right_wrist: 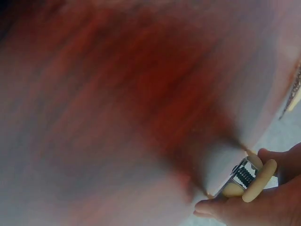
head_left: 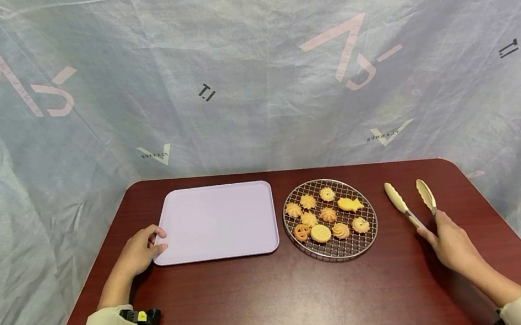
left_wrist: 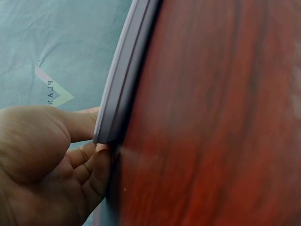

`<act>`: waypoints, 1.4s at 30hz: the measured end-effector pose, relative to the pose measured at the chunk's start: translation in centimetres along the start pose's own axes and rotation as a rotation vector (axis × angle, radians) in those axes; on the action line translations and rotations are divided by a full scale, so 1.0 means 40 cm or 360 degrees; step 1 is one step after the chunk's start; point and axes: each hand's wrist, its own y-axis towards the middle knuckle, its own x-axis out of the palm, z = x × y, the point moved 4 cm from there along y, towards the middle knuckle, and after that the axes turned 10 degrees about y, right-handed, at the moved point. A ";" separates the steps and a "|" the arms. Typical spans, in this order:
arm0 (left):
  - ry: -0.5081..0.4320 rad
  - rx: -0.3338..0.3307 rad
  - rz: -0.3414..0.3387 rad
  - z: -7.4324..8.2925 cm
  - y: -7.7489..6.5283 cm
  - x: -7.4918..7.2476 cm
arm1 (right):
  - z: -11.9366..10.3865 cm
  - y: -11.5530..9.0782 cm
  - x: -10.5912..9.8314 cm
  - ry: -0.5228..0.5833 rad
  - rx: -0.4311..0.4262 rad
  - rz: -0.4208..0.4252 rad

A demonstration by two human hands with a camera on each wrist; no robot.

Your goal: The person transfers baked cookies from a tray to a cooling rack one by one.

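At the lavender rectangular tray, my left hand pinches the left rim. The left wrist view shows the thumb on one face of the rim and the fingers on the other. My right hand grips tongs with beige scalloped tips and metal arms, near the table's right side. The tongs' two arms are spread apart, with nothing between the tips. A metal spring shows at their handle end in the right wrist view. Between tray and tongs lies a round wire rack bearing several cookies.
On the rack are a fish-shaped cookie, a pretzel-shaped one, a flat round one and several swirled ones. The dark red wooden table ends at a grey fabric backdrop behind and at both sides.
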 end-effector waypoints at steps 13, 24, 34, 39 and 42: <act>0.0010 0.0003 0.0002 -0.007 0.001 -0.001 | 0.027 0.019 0.022 0.0033 0.0175 -0.0018; 0.0014 0.0028 0.0000 -0.008 0.007 -0.001 | 0.016 0.017 0.019 0.0071 0.0251 0.0015; 0.0063 0.0053 -0.0049 -0.006 0.012 0.001 | -0.076 0.037 0.028 0.0037 0.0221 -0.0043; 0.0102 0.0055 -0.0089 0.003 0.011 -0.007 | -0.155 0.064 0.045 0.0001 0.0140 -0.0098; 0.0141 0.0057 -0.0115 0.010 0.006 -0.020 | -0.200 0.083 0.063 0.0024 0.0082 -0.0123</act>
